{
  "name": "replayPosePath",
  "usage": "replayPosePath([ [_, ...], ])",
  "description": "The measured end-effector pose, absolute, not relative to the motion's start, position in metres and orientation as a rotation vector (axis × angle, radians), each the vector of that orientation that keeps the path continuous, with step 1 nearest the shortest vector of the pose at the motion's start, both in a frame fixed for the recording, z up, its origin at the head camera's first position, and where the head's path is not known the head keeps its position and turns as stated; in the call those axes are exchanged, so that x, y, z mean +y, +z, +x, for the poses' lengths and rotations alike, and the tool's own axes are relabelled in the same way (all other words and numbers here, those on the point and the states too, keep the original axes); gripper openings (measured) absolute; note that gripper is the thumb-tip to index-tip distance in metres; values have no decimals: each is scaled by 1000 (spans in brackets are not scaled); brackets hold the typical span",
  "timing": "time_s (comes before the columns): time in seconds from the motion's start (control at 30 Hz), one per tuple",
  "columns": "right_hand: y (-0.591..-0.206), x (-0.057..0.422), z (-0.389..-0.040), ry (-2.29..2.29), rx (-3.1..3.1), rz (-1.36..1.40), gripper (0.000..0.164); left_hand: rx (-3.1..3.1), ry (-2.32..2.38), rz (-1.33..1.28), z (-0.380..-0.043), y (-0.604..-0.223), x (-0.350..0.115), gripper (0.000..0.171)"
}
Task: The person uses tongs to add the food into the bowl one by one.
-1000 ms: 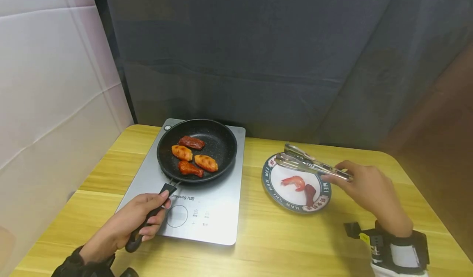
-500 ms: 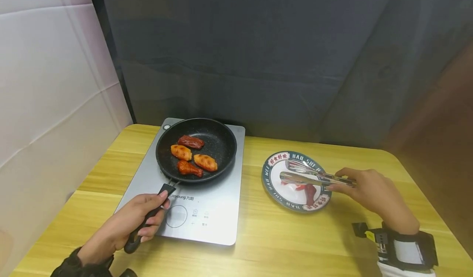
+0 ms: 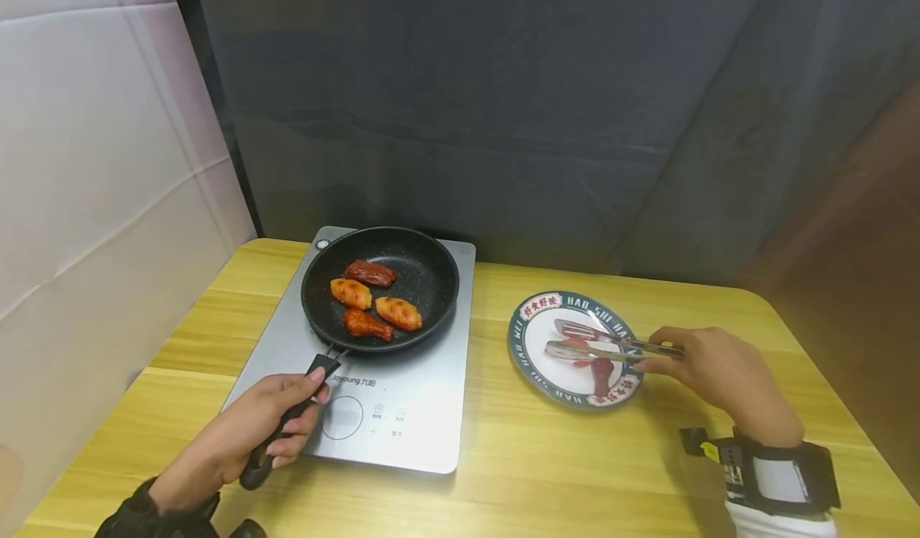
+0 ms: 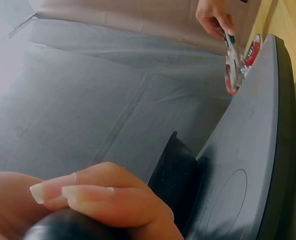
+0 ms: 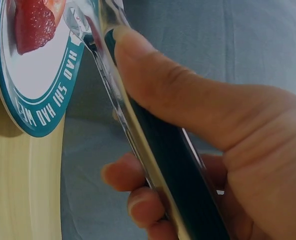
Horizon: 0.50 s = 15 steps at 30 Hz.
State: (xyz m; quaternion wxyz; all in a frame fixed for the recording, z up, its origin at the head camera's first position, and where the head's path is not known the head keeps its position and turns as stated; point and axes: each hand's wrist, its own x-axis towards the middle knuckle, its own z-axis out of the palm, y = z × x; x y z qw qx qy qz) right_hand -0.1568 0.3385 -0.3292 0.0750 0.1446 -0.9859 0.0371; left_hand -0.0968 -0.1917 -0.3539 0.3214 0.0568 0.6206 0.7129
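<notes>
My left hand [image 3: 276, 422] grips the black handle of a frying pan [image 3: 424, 282] that stands on a silver induction cooker [image 3: 431, 410]. In the pan lie a dark red meat slab [image 3: 370, 272], two orange wing pieces [image 3: 398, 313] and a drumstick [image 3: 367, 324]. My right hand [image 3: 719, 370] holds metal tongs [image 3: 611, 345] between thumb and fingers. Their tips are low over a white plate with a teal rim [image 3: 528, 362], on either side of a pink shrimp [image 3: 579, 350] that they partly cover. Beside the shrimp is a dark red meat piece [image 3: 602, 377].
Pan and plate share a yellow wooden table [image 3: 539, 450], the plate to the right of the cooker. A dark grey cloth [image 3: 460, 123] hangs behind the table, with a white panel [image 3: 101, 139] on the left.
The tongs have come down from the plate's upper edge, with their arms now astride the shrimp. My left hand stays on the pan handle.
</notes>
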Motion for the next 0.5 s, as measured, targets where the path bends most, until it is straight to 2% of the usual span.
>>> replayPosePath([
  [0.5,-335,333,-158,45,-2907,447,37,1617,1885,139,-97,-356,-191,41],
])
